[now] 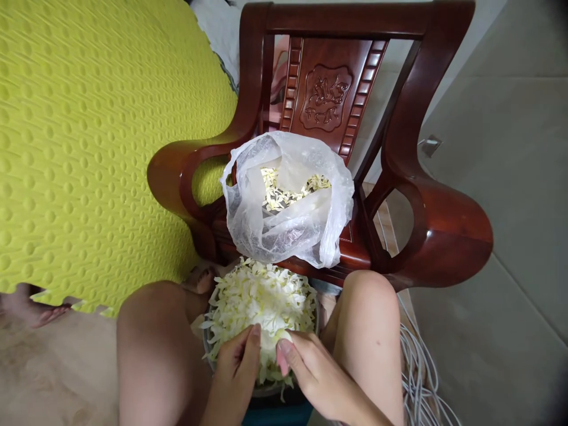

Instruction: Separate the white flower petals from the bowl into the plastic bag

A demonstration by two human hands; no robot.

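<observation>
My right hand (306, 361) pinches a pale white-yellow flower (284, 336) between thumb and fingers. Close beside it, my left hand (239, 361) is closed with the thumb pressed on the fingers; what it grips is hidden. Both hands are above the near side of a round metal basin (318, 316), heaped with white flowers (261, 296). Just beyond the basin, a translucent white plastic bag (302, 234) gapes open on the chair seat. Inside it lie more small pale flowers (275, 198).
A dark red carved wooden chair (448, 236) faces me. Yellow textured foam matting (97, 136) rises at the left, with another person's foot (38, 310) by its lower edge. My knees flank the basin. Coiled grey cables (419, 367) lie at the right beside the wall (501, 177).
</observation>
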